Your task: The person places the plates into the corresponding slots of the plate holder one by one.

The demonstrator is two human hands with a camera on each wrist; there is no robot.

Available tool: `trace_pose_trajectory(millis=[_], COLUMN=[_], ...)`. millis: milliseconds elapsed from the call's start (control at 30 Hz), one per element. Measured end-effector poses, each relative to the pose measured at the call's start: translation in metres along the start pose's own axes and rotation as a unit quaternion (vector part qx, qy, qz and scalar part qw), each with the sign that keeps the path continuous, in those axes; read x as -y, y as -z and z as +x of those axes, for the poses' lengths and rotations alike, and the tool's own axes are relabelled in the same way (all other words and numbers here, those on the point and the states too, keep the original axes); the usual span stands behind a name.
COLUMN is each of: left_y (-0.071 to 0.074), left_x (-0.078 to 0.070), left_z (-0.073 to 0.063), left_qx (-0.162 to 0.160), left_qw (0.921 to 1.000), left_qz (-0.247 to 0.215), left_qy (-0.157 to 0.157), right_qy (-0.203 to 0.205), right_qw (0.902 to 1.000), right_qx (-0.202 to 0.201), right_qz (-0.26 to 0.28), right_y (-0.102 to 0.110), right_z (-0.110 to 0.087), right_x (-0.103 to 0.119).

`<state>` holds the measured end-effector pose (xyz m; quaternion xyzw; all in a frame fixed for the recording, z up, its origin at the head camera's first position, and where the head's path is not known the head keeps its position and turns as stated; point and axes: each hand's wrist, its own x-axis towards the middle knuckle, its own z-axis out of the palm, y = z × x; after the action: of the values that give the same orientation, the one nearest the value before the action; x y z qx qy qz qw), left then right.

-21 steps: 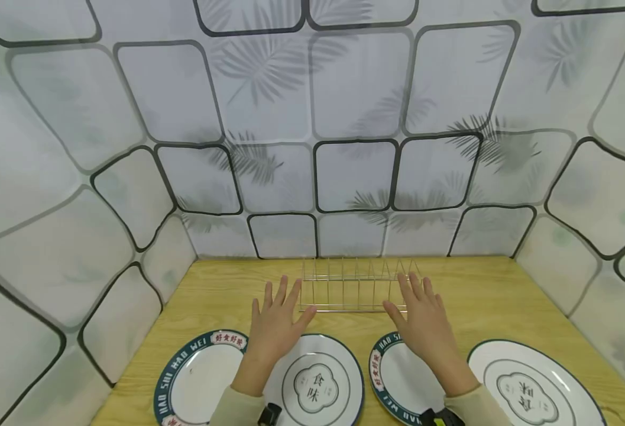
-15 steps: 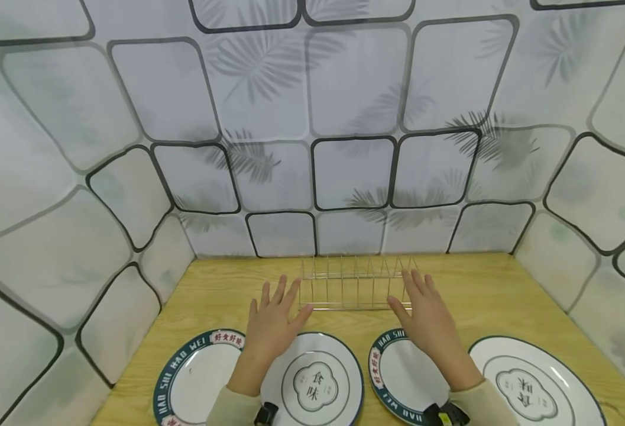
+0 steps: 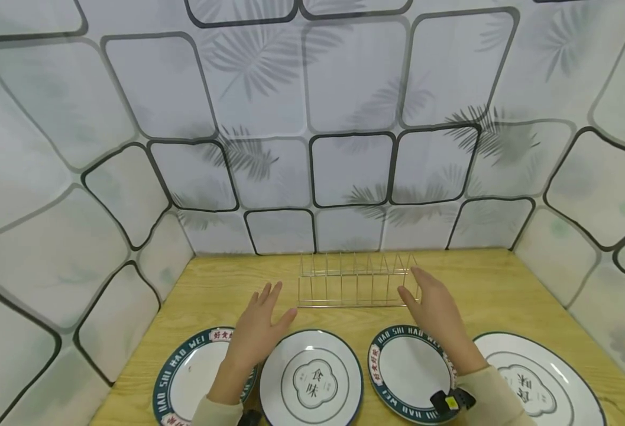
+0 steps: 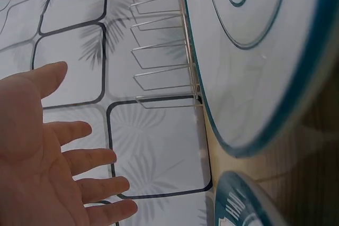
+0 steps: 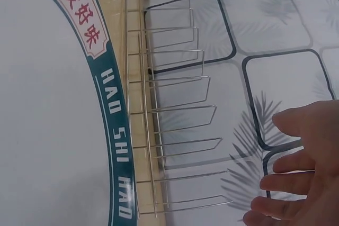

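Observation:
My left hand [image 3: 256, 328] is held over the table with its fingers spread, between the leftmost plate [image 3: 184, 378] and a plate with a flower-shaped emblem [image 3: 312, 408]. Nothing is in its palm in the left wrist view. My right hand [image 3: 440, 313] hovers above a smaller green-rimmed plate [image 3: 410, 370], fingers extended and holding nothing, its fingertips overlapping the right end of a wire plate rack [image 3: 357, 306]. At the right lies another emblem plate [image 3: 551, 384], partly hidden by the right sleeve. The rack's upright wires [image 5: 204, 78] have no plate between them.
The wood-grain table [image 3: 227, 284] meets a patterned cloth wall [image 3: 355, 165] behind the rack. Similar cloth walls stand at the left [image 3: 51, 236] and right [image 3: 610, 236]. A dark strap [image 3: 453, 400] circles the right wrist.
My left hand has drawn back down and left, uncovering more of the emblem plate. My right hand has shifted right, showing more of the smaller plate. The camera view has tilted slightly.

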<state>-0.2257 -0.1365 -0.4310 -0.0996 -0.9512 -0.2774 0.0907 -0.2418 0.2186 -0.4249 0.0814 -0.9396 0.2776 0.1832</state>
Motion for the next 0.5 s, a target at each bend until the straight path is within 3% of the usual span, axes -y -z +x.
trace_pose_trajectory(millis=[233, 500], left_y=[0.011, 0.028], left_x=[0.016, 0.036], left_z=[-0.012, -0.030], left_qx=[-0.026, -0.013], left_qw=[0.9975, 0.9916], left_qz=[0.005, -0.004], left_qy=[0.065, 0.129], right_qy=[-0.008, -0.025], right_qw=[0.9996, 0.9991], right_qx=[-0.018, -0.007], right_qz=[0.018, 0.034], right_y=[0.001, -0.001], right_z=[0.009, 0.016], right_x=[-0.012, -0.026])
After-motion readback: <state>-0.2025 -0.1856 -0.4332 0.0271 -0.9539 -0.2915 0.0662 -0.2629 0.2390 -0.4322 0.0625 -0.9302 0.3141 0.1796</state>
